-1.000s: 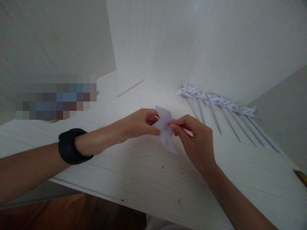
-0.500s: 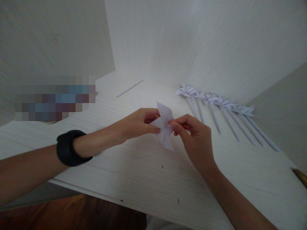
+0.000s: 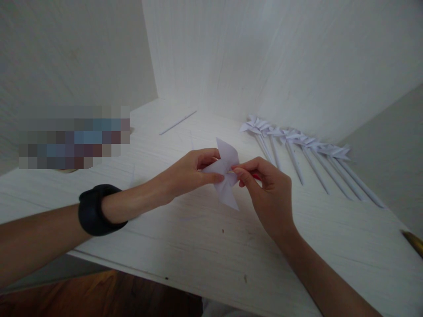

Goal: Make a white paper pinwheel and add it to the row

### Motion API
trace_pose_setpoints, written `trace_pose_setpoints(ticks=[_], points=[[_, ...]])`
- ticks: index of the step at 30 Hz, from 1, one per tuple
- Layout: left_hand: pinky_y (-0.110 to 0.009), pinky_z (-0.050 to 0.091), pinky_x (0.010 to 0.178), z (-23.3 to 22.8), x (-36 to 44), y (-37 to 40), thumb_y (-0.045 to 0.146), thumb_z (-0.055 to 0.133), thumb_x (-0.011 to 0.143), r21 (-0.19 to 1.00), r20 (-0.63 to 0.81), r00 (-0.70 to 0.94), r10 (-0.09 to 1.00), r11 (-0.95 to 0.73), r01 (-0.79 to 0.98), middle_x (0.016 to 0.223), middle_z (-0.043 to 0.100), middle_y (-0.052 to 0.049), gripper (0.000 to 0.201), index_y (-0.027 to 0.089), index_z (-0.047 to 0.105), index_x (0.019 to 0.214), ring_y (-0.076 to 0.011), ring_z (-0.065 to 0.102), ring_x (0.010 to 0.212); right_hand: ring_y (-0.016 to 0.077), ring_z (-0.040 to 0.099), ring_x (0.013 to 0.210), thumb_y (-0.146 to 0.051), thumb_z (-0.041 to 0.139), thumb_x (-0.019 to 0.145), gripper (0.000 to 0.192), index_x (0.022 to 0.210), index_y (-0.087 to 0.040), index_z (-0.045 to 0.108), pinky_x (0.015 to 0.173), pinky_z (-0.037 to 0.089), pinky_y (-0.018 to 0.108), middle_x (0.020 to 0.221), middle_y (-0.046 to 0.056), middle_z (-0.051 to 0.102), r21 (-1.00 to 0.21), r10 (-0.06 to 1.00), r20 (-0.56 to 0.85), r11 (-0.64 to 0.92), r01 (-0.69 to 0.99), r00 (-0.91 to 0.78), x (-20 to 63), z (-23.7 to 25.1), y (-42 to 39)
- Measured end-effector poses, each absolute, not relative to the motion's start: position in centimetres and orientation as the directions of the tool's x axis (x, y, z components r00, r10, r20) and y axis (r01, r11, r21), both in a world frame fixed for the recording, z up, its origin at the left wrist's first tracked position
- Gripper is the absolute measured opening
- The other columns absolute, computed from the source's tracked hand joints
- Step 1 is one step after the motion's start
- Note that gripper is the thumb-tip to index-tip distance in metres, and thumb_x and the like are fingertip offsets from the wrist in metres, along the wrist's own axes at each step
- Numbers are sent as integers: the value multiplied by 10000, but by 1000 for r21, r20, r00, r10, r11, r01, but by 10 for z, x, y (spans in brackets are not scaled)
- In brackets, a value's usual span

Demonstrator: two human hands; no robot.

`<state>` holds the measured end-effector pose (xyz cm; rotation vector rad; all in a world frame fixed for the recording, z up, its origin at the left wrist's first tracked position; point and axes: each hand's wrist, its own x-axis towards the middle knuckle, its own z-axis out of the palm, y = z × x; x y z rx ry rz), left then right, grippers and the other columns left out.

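Note:
A white paper pinwheel [image 3: 224,193] is held up over the white table, its folded blades spread out. My left hand [image 3: 190,174], with a black band on the wrist, grips it from the left between thumb and fingers. On the other side, my right hand [image 3: 269,189] is closed in a pinch at the pinwheel's centre. A thin yellowish pin-like piece shows at those fingertips, too small to make out fully. Beyond my left hand, a slim white paper stick [image 3: 178,123] lies by itself on the table.
Several finished-looking paper pinwheels on sticks [image 3: 306,143] lie in a slanting row at the back right. A blurred-out item [image 3: 76,138] sits at the left. White walls [image 3: 231,57] close in the table [image 3: 198,246]. A gold-coloured object [image 3: 413,242] is at the right edge.
Both hands keep their hold on the pinwheel in nearly the same place. The pinwheel's lower blade is tipped very slightly; the view has shifted a little.

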<state>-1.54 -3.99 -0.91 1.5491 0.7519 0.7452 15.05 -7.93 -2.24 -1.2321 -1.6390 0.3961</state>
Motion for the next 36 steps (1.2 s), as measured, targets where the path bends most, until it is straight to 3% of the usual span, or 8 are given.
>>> trace_pose_setpoints(ticks=[15,25,36], points=[[-300,473,765,-11,-14,-40,75,584,664,988,66,555,830,-131,79,821,653,-13,269,139,592,925,-179,614,845,92,567,622,-184,616,807,77,730,-175,619,600,443,234,697,-20,635,-588,780,624,510,628,-48,148,-20,-84],[-313,478,796,-15,-13,-39,139,617,708,983,112,539,835,-173,64,880,663,-29,244,133,598,951,-179,618,873,107,568,635,-174,605,808,90,718,-190,606,589,430,242,694,-15,626,-553,764,642,511,658,-54,146,-19,-86],[-312,481,800,-10,-12,-42,102,637,673,995,71,533,843,-94,16,976,678,-51,270,127,618,942,-181,619,902,106,571,642,-169,607,808,90,720,-189,606,605,438,245,699,-16,628,-534,750,656,536,654,-80,144,-19,-87]])
